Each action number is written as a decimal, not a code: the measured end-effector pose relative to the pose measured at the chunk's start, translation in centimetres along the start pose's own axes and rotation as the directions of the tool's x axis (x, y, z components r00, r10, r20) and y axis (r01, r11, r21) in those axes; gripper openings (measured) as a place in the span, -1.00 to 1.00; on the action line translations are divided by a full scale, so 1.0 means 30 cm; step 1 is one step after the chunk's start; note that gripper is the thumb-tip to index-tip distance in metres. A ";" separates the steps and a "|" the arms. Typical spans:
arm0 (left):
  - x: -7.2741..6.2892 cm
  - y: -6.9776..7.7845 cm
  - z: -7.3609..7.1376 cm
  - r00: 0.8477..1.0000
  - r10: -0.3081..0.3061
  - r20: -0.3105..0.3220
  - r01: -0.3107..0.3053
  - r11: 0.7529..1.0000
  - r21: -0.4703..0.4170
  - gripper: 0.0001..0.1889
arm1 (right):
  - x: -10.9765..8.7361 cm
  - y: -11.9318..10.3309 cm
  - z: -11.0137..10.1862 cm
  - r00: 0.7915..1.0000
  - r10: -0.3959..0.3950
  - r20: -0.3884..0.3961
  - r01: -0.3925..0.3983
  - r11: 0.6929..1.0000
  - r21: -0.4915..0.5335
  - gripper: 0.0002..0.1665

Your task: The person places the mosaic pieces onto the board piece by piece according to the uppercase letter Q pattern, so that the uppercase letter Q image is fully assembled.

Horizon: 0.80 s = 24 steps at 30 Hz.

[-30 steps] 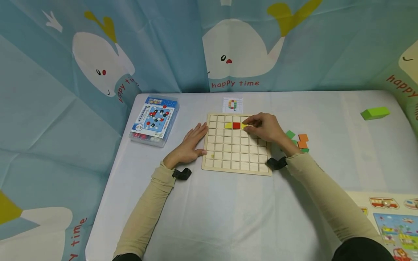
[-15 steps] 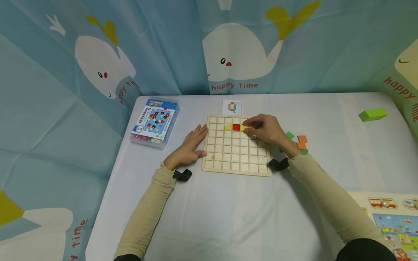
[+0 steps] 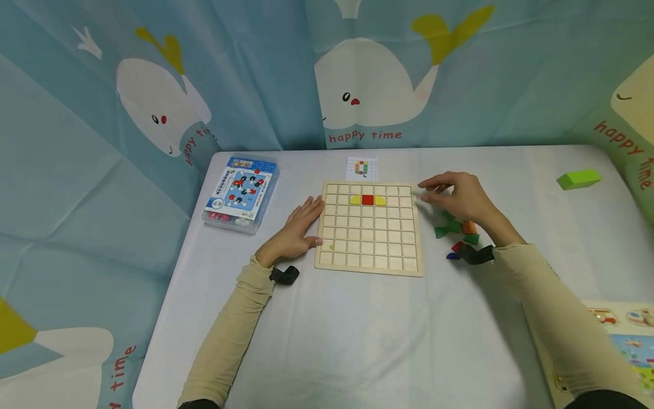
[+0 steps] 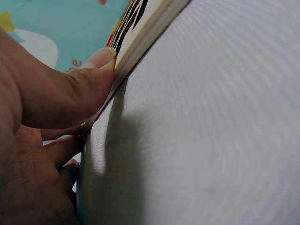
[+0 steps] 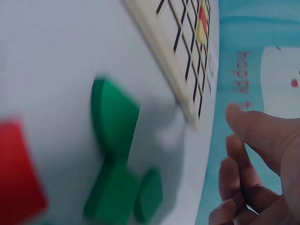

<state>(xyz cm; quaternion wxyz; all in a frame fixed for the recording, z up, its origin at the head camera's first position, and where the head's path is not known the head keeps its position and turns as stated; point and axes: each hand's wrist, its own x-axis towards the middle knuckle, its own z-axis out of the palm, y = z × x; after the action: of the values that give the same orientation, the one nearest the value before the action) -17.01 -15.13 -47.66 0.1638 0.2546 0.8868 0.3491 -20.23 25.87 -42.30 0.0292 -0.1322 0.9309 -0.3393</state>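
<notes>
A wooden grid board [image 3: 368, 244] lies on the table in the head view. In one of its upper rows, a red square [image 3: 368, 200] sits between two yellow quarter-round pieces [image 3: 355, 200]. My left hand [image 3: 292, 233] rests at the board's left side, its fingers straight and its thumb [image 4: 70, 89] touching the edge. Off the upper right corner of the board hovers my right hand [image 3: 457, 196], fingers loosely bent and nothing between them. Below it lie green pieces [image 5: 115, 115], an orange one [image 3: 469, 228], a red one [image 5: 18, 173] and a blue one [image 3: 452, 256].
Behind the board lies a small pattern card [image 3: 361, 168]. A clear-sided boxed set [image 3: 241, 193] is at the back left, and a light green block [image 3: 579, 179] at the far right. A picture puzzle board [image 3: 620, 329] lies at the front right, partly under the right sleeve.
My right hand has let go of the right yellow piece, left on the board, and moved right, off the board and over the loose pieces. My left hand has stayed in place.
</notes>
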 end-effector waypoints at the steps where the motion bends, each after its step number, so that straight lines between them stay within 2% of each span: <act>1: -0.001 0.001 -0.001 1.000 0.000 0.000 0.000 1.000 -0.003 -0.04 | -0.007 0.007 -0.011 1.000 0.001 0.009 -0.001 1.000 -0.019 -0.64; 5: -0.005 0.004 -0.003 1.000 0.004 0.000 -0.004 1.000 -0.006 -0.05 | -0.035 0.039 -0.048 0.998 0.017 0.053 -0.012 0.996 -0.089 -0.63; 12: -0.004 -0.001 -0.002 1.000 0.014 -0.005 -0.014 1.000 0.002 -0.05 | -0.065 0.101 -0.071 0.980 0.130 0.149 -0.107 0.983 -0.150 -0.56; 15: -0.003 -0.004 -0.001 1.000 0.020 -0.011 -0.020 1.000 0.001 -0.05 | -0.073 0.114 -0.068 0.973 0.167 0.161 -0.141 0.977 -0.159 -0.56; 24: -0.004 -0.002 -0.003 1.000 0.017 -0.007 -0.017 1.000 -0.004 -0.04 | -0.084 0.118 -0.062 0.974 0.154 0.164 -0.124 0.975 -0.182 -0.61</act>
<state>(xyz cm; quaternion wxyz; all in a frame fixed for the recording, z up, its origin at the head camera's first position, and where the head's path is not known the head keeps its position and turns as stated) -16.97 -15.30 -47.63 0.1584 0.2606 0.8844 0.3532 -18.88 30.31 -43.24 0.1241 -0.0982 0.9572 -0.2423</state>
